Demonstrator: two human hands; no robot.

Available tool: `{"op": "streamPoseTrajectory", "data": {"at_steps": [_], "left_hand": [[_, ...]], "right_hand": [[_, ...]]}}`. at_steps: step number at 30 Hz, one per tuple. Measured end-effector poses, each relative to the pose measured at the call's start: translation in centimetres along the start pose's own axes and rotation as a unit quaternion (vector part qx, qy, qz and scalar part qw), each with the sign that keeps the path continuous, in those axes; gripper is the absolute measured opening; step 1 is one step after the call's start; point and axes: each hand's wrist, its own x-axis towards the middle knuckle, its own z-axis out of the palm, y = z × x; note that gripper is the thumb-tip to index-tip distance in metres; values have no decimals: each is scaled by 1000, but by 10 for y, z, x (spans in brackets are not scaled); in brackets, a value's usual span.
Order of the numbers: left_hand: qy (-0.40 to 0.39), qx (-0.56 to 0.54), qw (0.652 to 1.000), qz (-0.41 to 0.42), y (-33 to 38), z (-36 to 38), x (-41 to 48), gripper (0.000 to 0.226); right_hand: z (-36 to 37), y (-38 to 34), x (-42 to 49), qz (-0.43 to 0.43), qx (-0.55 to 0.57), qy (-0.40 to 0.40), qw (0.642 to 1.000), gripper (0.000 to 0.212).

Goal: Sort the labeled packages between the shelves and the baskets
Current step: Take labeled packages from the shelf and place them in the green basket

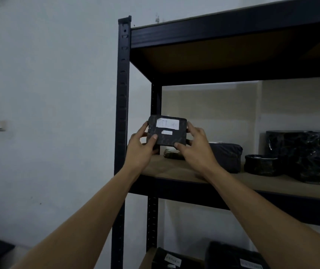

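A small black wrapped package (169, 137) with two white labels on its face is held upright in front of the shelf's left end. My left hand (140, 148) grips its left side, thumb on the front. My right hand (195, 146) grips its right side, thumb at the lower right corner. Both hold it just above the middle shelf board (184, 171). The writing on the larger label is too blurred to read.
On the middle shelf lie a small dark packet (172, 154), a grey-black parcel (227, 160), a round black bundle (261, 165) and a large black wrapped box (308, 156). Two labeled black packages (167, 259) (236, 257) sit on the lower shelf. The dark metal upright (121, 133) stands left.
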Motion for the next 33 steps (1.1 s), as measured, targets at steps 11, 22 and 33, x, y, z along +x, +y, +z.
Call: {"op": "streamPoseTrajectory", "data": {"at_steps": [11, 22, 33], "left_hand": [[-6, -31, 999, -27, 4, 1, -4, 45], [-123, 107, 986, 24, 44, 24, -48, 28], [-225, 89, 969, 56, 132, 160, -168, 14]], "right_hand": [[-2, -2, 0, 13, 76, 1, 997, 63], [-63, -27, -52, 185, 339, 58, 921, 58], [-251, -50, -201, 231, 290, 153, 916, 54]]}}
